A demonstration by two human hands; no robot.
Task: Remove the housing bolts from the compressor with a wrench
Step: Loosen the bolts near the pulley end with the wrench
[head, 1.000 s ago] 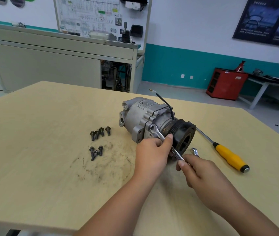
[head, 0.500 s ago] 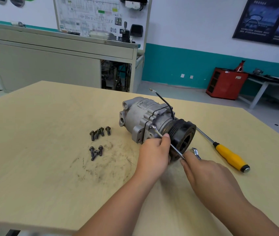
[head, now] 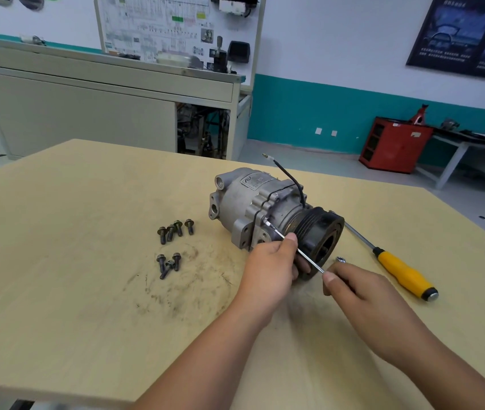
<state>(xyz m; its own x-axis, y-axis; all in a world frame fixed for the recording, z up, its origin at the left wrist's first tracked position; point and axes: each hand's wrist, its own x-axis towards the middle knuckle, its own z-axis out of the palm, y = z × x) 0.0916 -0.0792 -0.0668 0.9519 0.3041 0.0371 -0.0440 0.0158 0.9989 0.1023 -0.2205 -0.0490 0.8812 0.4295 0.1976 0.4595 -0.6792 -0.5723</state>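
Wrench (head: 294, 250) on compressor (head: 268, 205) bolt, pinched in both hands' grip.

A vocational training workshop for car mechanics. Behind the wooden table (head: 72, 232) stands a grey bench (head: 87, 113) carrying a wiring-diagram demonstration board (head: 176, 25); beyond the table's right side sit a red tool cabinet (head: 395, 145) and a dark automotive poster (head: 466, 34).

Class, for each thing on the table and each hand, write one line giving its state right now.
compressor: lying on its side
wrench: head on a housing bolt
removed bolts: loose, two clusters
screwdriver: lying unused
left hand: thumb on the wrench shank
right hand: gripping the wrench's far end
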